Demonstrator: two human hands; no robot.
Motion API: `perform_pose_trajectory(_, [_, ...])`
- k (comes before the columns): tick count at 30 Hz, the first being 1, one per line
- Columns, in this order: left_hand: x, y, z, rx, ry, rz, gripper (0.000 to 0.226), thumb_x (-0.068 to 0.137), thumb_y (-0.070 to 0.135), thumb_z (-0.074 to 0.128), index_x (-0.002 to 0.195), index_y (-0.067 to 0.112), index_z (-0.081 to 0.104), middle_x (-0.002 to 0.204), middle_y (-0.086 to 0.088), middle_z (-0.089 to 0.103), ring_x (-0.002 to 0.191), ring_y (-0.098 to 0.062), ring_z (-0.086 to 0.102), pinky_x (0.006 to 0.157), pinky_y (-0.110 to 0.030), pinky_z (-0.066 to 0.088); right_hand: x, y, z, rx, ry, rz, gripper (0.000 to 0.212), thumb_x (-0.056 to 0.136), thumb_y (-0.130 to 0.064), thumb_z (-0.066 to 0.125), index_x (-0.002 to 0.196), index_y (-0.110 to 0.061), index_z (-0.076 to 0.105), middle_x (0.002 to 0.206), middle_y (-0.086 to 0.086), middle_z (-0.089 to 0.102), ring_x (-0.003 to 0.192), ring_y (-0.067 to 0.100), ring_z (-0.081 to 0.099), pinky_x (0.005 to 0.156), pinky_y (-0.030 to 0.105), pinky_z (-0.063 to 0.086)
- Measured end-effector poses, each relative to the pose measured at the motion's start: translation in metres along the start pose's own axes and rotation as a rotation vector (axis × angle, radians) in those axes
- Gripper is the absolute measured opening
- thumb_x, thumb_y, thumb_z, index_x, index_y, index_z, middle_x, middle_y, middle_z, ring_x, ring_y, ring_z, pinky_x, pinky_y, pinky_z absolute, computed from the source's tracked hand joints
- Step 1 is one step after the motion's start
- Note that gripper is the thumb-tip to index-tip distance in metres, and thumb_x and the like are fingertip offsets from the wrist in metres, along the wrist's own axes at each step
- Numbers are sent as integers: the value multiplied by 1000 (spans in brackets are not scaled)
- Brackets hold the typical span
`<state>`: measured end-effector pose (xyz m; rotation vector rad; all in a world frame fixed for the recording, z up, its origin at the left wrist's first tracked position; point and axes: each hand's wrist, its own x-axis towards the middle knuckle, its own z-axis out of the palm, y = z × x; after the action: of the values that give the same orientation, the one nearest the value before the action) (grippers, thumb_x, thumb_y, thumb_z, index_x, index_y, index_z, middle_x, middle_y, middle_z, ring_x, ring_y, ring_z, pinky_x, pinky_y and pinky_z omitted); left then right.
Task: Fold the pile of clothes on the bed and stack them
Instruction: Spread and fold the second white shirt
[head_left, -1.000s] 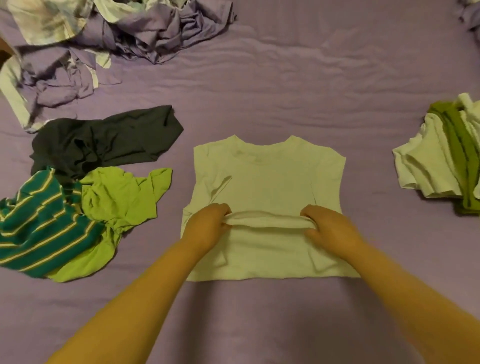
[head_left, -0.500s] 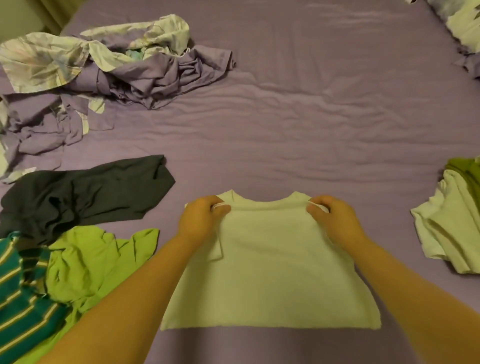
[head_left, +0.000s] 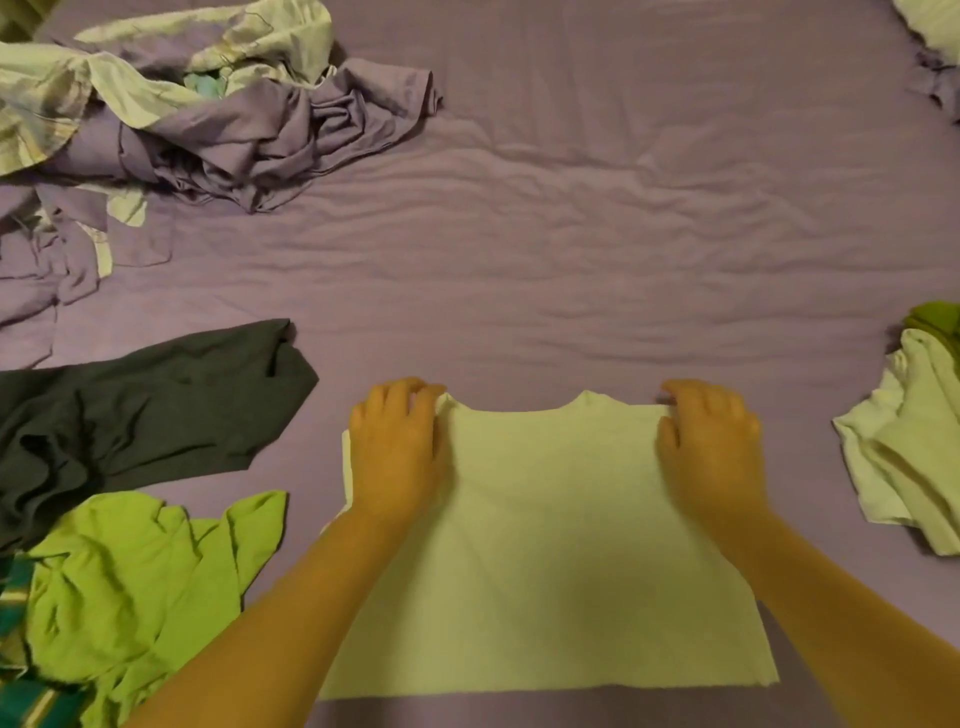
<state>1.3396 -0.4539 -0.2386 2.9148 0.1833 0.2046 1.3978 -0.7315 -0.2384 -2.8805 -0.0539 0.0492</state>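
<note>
While both palms lie flat with straight fingers on the top corners, the white shirt (head_left: 545, 545) sits folded at six o'clock on the purple bed (head_left: 571, 234); left hand (head_left: 397, 449) and right hand (head_left: 709, 452) press it down, unfolded clothes (head_left: 156, 405) heaped at nine o'clock.
</note>
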Motion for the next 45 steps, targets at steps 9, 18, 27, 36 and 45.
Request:
perform_pose_trajectory(9, [-97, 15, 49, -11, -276, 433, 42, 94, 31, 45, 133, 17, 55, 140, -5, 50, 132, -27, 44, 111, -44, 32, -74, -4, 55, -189, -229, -346, 61, 97, -53, 12, 144, -20, 32, 149, 14, 35, 136, 37, 33, 111, 58, 20])
perform_pose_trajectory(18, [-35, -57, 49, 202, -334, 203, 65, 93, 63, 13, 150, 31, 15, 159, -2, 12, 146, -31, 6, 113, -62, 5, -35, 6, 60, -270, -273, -223, 69, 89, -65, 17, 146, -29, 30, 153, 10, 30, 141, 36, 23, 107, 67, 12])
perform_pose_trajectory(27, [-42, -54, 28, -22, -328, -298, 76, 92, 60, 34, 151, 22, 7, 159, -11, -9, 145, -31, -10, 116, -50, 2, -80, 29, 40, -295, -263, -38, 70, 93, -58, 0, 147, -22, 27, 152, 15, 29, 141, 41, 20, 108, 67, 11])
perform_pose_trajectory(36, [-94, -41, -14, -715, -221, -807, 71, 88, 21, 65, 146, 6, 27, 148, -13, 37, 134, -31, 36, 109, -44, 33, -137, -124, 50, -144, -572, -338, 67, 98, -53, 4, 134, -23, 51, 140, 12, 49, 128, 39, 45, 97, 61, 37])
perform_pose_trajectory(45, [-106, -52, -39, -1745, -473, -1053, 57, 93, 59, 27, 125, 22, 57, 123, -4, 65, 107, -23, 64, 79, -34, 54, -108, -193, 50, 371, -638, -146, 57, 97, -50, 27, 148, -37, 3, 159, -8, 3, 146, 19, 4, 117, 41, 7])
